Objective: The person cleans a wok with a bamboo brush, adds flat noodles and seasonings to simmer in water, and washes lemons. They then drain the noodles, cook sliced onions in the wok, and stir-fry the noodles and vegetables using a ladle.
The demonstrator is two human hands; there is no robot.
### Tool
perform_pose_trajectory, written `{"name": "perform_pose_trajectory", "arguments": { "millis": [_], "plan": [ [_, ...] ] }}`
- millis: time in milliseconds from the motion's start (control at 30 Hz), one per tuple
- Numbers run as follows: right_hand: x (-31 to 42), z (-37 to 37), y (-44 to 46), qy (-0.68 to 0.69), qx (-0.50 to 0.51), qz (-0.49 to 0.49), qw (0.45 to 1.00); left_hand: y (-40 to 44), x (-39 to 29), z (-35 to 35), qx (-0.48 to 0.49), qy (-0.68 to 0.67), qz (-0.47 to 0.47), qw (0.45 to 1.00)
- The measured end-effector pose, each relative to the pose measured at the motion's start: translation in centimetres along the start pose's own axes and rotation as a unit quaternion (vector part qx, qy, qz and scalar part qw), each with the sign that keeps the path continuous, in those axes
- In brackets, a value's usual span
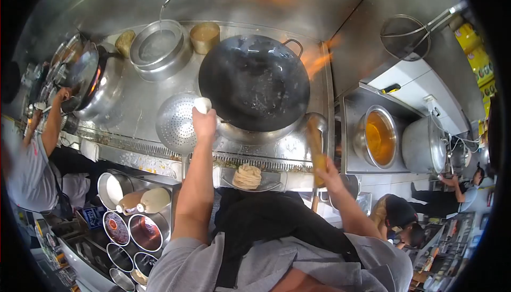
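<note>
A large black wok (254, 81) sits on the burner, wet inside, with flame at its right side. My left hand (204, 124) is closed on a white cloth (202, 105) at the wok's near left edge. Just left of that hand lies a perforated metal strainer (176, 122). My right hand (330, 177) is wrapped round a brown wooden handle (318, 151), right of the wok and in front of it. A metal ladle (316, 122) shows near the handle's far end; whether they are joined is unclear.
A folded cloth (247, 177) rests at the stove's front edge. Metal pots (158, 51) stand back left, sauce containers (116, 228) lower left. Right are a bowl of orange liquid (379, 137) and a lidded pot (424, 145). Other people work left (37, 169) and right (399, 215).
</note>
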State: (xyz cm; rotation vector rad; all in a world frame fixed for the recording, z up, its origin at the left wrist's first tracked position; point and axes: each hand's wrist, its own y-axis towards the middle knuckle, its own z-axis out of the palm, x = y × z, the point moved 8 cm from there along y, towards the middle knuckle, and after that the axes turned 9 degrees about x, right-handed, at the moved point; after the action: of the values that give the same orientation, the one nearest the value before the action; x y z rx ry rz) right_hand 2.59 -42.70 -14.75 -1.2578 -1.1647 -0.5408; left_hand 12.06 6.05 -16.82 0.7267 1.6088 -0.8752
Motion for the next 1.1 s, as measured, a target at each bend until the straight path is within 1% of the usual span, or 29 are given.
{"name": "perform_pose_trajectory", "arguments": {
  "millis": [33,67,100,133,167,200,267,333,367,400,433,467,500,533,600,633,667,733,767,800,867,900,933,1000,1067,1100],
  "plan": [
    [3.4,-1.3,0.5,-0.124,-0.019,-0.084,0.988,0.3,0.0,-0.4,-0.006,0.031,0.0,1.0],
    [7.1,-2.2,1.2,-0.242,-0.034,-0.165,0.955,0.4,-0.2,-1.0,-0.009,0.066,-0.001,0.998],
    [11.6,-1.1,2.1,-0.345,-0.008,-0.114,0.932,-0.4,-2.0,-1.1,-0.002,0.105,-0.007,0.994],
    [17.2,0.2,3.0,-0.442,0.018,-0.063,0.895,-0.7,-1.8,-1.0,0.002,0.106,-0.014,0.994],
    [20.8,1.7,4.5,-0.523,0.064,0.001,0.85,-0.8,-1.8,-0.9,0.003,0.101,-0.014,0.995],
    [22.9,3.3,6.6,-0.597,0.109,0.061,0.793,-0.6,-1.8,-0.8,0.001,0.095,-0.011,0.995],
    [24.1,7.2,12.4,-0.673,0.176,0.02,0.718,-0.6,-1.1,-0.7,0.008,0.109,-0.015,0.994],
    [22.6,10.6,19.4,-0.711,0.152,-0.008,0.687,-0.4,-0.4,0.0,0.063,0.09,-0.035,0.993],
    [22.1,11.6,24.6,-0.731,0.127,-0.04,0.67,0.4,1.5,0.4,0.092,0.088,-0.039,0.991],
    [22.9,12.4,28.6,-0.688,0.093,0.005,0.72,0.5,0.9,0.3,0.09,0.089,-0.034,0.991],
    [24.1,13.3,31.1,-0.641,-0.001,-0.062,0.765,0.2,0.1,0.5,0.096,0.084,-0.043,0.991],
    [23.5,14.1,32.5,-0.599,-0.049,-0.074,0.796,0.0,-0.4,0.6,0.104,0.08,-0.052,0.99],
    [21.7,15.3,32.4,-0.538,-0.065,-0.05,0.839,0.4,0.2,0.9,0.13,0.072,-0.059,0.987],
    [19.7,16.1,31.3,-0.474,-0.082,-0.03,0.876,0.2,-0.3,0.6,0.13,0.073,-0.052,0.988],
    [16.5,17.6,28.9,-0.43,-0.069,-0.086,0.896,-1.3,-1.6,-0.2,0.091,0.173,-0.051,0.979],
    [15.7,18.0,27.0,-0.445,-0.003,-0.085,0.891,-1.7,-2.4,-0.1,0.082,0.144,-0.048,0.985],
    [15.3,17.3,24.6,-0.458,0.063,-0.083,0.883,-2.0,-2.8,0.0,0.085,0.149,-0.046,0.984],
    [14.9,14.0,20.4,-0.518,0.153,-0.072,0.839,-2.1,-2.7,-0.1,0.071,0.174,-0.082,0.979],
    [16.1,11.9,19.0,-0.571,0.16,-0.042,0.804,-1.3,-1.1,0.4,0.085,0.161,-0.067,0.981],
    [16.6,9.9,18.2,-0.62,0.168,-0.011,0.766,-0.9,-0.8,0.5,0.084,0.162,-0.066,0.981],
    [17.5,5.9,21.3,-0.654,0.138,-0.011,0.744,-0.9,0.0,0.9,0.106,0.113,-0.081,0.985],
    [19.1,5.8,23.1,-0.638,0.112,0.019,0.762,-0.7,0.4,1.1,0.12,0.069,-0.056,0.989],
    [21.1,6.5,25.2,-0.623,0.086,0.047,0.776,-0.7,-0.1,1.1,0.123,0.075,-0.055,0.988],
    [22.1,8.9,30.9,-0.573,-0.03,-0.023,0.819,-1.1,-0.8,1.2,0.146,0.043,-0.077,0.985],
    [20.7,14.1,32.1,-0.457,-0.088,-0.038,0.884,-0.9,-0.6,1.0,0.138,0.053,-0.06,0.987],
    [19.0,17.0,32.4,-0.428,-0.078,-0.069,0.898,-0.6,-0.5,0.8,0.131,0.059,-0.045,0.989]
  ]
}}
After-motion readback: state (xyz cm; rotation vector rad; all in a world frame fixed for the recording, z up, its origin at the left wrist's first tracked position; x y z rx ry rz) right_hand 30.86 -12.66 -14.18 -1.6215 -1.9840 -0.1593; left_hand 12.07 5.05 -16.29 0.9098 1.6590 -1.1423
